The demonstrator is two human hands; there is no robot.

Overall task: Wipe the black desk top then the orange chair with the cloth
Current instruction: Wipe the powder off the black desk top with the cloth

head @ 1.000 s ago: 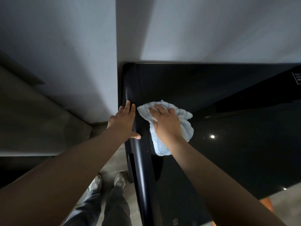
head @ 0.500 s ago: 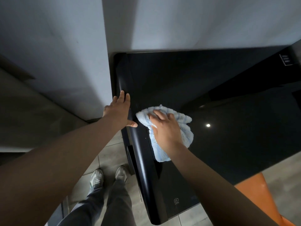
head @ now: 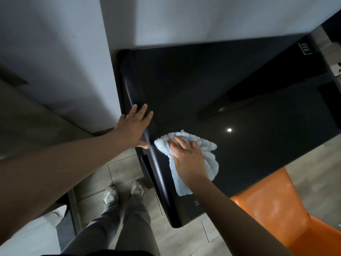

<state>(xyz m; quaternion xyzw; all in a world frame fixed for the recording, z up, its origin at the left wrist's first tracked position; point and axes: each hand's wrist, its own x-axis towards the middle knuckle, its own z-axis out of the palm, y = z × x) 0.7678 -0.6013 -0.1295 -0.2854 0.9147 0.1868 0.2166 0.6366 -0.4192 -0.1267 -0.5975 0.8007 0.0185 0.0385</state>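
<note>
Open desk top (head: 249,154) rightward; wall (head: 203,19) behind.

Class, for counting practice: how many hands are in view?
2. The left hand lies flat on the desk edge; the right hand holds the cloth on the desk top. None seems hidden.
</note>
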